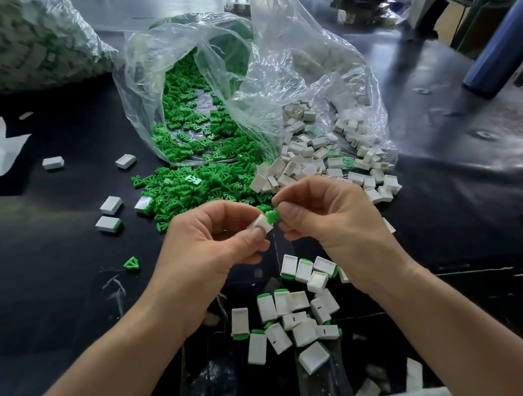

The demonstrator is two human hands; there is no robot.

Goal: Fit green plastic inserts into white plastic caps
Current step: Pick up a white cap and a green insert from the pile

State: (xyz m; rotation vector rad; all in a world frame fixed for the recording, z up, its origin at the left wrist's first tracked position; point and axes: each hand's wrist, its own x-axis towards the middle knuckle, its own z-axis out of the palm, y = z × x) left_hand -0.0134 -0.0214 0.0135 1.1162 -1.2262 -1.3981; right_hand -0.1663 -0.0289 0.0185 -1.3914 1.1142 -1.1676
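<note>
While the left hand (215,238) pinches a white cap (260,224), the right hand (327,213) grips a green insert (271,215) touching it; finished caps (291,315) piled near.

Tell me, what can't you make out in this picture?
Head view, green insert: mostly covered by fingers of the right hand; whether it sits inside the white cap is unclear.
Head view, large bag top left: blurred, cut by the edge.
Head view, blue bottle: top cut by the right edge.

Left hand (215,238) pinches cap (260,224); right hand (326,211), seemingly, insert (271,215).
</note>
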